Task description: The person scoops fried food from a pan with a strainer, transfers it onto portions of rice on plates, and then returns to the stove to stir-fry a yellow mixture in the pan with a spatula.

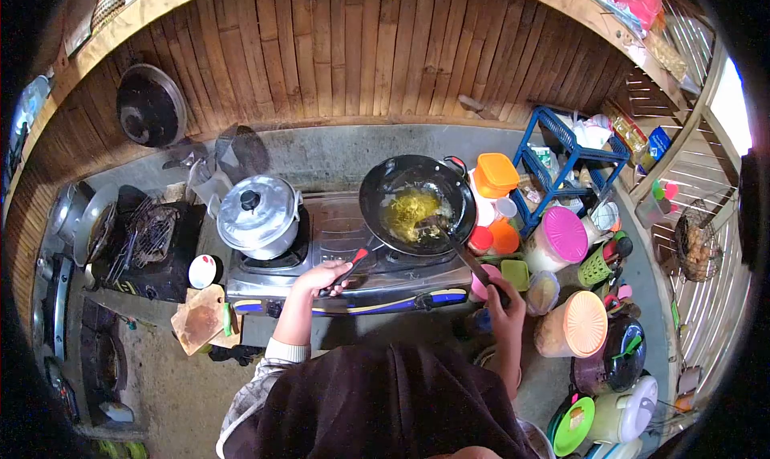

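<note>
A black wok [385, 182] sits on the right burner of the metal stove [337, 218], with yellow food [413, 212] in its middle. My left hand [322, 279] is wrapped round a black and red handle [358, 257] that points up toward the wok's lower left edge. In my right hand [505, 302] is the dark handle of a spatula [469, 258], whose far end reaches into the wok beside the food. A lidded silver pot [258, 218] stands on the left burner, apart from both hands.
Right of the wok are an orange container [496, 175], a blue rack [553, 126], a pink-lidded jar [564, 236] and a peach-lidded container [583, 324]. On the left are a cutting board [198, 320], a green-handled knife [227, 319] and a small grill [154, 236].
</note>
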A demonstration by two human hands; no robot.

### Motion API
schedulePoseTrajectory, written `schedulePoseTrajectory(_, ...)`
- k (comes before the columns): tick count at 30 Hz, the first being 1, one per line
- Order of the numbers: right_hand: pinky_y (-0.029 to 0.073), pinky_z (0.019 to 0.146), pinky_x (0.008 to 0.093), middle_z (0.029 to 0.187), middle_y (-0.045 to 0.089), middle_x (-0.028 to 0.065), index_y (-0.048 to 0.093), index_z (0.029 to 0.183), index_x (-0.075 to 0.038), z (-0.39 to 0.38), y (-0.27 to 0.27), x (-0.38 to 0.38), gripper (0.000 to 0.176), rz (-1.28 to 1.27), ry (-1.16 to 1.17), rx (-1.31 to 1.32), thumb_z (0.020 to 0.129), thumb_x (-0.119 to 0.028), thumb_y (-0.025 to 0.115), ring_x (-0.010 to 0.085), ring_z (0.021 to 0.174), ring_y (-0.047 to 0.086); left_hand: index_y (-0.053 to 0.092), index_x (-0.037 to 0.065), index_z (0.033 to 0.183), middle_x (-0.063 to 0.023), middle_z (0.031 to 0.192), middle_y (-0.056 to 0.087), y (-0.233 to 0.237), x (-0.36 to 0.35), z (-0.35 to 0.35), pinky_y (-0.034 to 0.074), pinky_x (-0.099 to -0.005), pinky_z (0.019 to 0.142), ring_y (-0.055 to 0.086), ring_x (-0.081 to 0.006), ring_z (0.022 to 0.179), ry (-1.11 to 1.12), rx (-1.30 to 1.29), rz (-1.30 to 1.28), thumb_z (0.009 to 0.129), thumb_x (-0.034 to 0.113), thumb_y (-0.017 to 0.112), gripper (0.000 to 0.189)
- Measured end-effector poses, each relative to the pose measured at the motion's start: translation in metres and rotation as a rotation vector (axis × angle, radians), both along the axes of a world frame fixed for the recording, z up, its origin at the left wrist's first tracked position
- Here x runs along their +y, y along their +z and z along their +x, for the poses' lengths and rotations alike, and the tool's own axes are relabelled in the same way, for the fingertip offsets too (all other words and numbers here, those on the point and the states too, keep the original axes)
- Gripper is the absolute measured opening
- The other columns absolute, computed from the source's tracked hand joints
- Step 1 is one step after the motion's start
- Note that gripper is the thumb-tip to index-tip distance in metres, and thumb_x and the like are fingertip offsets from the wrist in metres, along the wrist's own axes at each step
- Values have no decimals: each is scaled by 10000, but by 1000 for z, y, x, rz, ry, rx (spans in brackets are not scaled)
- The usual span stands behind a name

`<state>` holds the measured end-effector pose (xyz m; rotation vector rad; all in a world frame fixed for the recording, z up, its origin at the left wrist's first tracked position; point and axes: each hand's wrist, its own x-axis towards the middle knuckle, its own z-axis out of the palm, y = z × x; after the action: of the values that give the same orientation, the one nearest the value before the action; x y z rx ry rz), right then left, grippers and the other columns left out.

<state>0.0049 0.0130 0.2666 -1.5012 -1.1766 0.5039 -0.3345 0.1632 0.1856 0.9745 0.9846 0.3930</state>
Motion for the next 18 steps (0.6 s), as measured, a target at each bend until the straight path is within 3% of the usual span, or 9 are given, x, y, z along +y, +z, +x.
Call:
schedulePoseTrajectory(1,432,753,258,838,616,77,576,1004,4,-3,-9,6,225,21,18,16,800,-90,585,136,799,561,363,111,1255,26,571,424,3,0,2,289,-189,365,353,-59,405,8,55,58,907,275,451,395)
schedulePoseTrajectory(2,429,760,264,859,613,92,562,1037,-1,-5,-18,11,256,42,36,32,797,-89,584,147,814,560,363,111,1255,26,571,424,3,-1,3,289,-189,365,353,-59,405,6,57,60,907,275,451,395)
schedulePoseTrajectory(4,423,799,290,917,605,134,534,1078,4,-5,-28,19,293,-40,65,-38,802,-88,568,189,867,563,295,115,1316,35,557,432,1,-4,5,309,-195,370,367,-52,408,-44,13,368,888,214,498,483)
schedulePoseTrajectory(5,421,813,302,939,599,147,533,1075,7,-11,-32,24,293,4,75,-117,803,-96,565,210,886,563,221,183,1372,33,566,446,18,-17,10,325,-197,377,365,-42,415,16,187,455,870,186,531,590)
schedulePoseTrajectory(7,413,850,321,1004,581,178,519,1093,9,-22,-27,30,321,74,127,-282,803,-118,567,264,944,558,234,219,1369,42,572,447,22,-21,14,329,-186,386,373,-35,428,3,199,479,862,193,543,594)
schedulePoseTrajectory(9,411,854,321,1007,579,179,507,1112,3,-23,-54,46,338,90,125,-296,802,-117,569,269,948,559,235,305,1361,54,581,447,22,-19,15,325,-172,383,377,-22,438,-12,201,458,860,213,546,597)
schedulePoseTrajectory(14,393,886,331,1113,538,202,441,1207,-36,-40,-82,52,440,7,229,-117,797,-112,581,291,1048,526,255,319,1352,51,571,444,22,-16,15,313,-180,362,370,-23,427,28,220,393,880,237,515,545)
schedulePoseTrajectory(16,401,877,334,1085,552,209,421,1232,-41,-40,-89,52,462,40,228,-163,800,-101,573,291,1028,541,271,324,1345,48,558,438,23,-15,14,306,-184,358,369,-28,417,30,191,334,883,238,513,528)
schedulePoseTrajectory(18,405,875,340,1092,549,217,406,1251,-42,-38,-78,43,471,-105,231,-197,806,-91,556,297,1024,543,277,328,1341,45,545,433,21,-14,11,303,-190,353,370,-34,408,25,153,337,884,244,512,521)
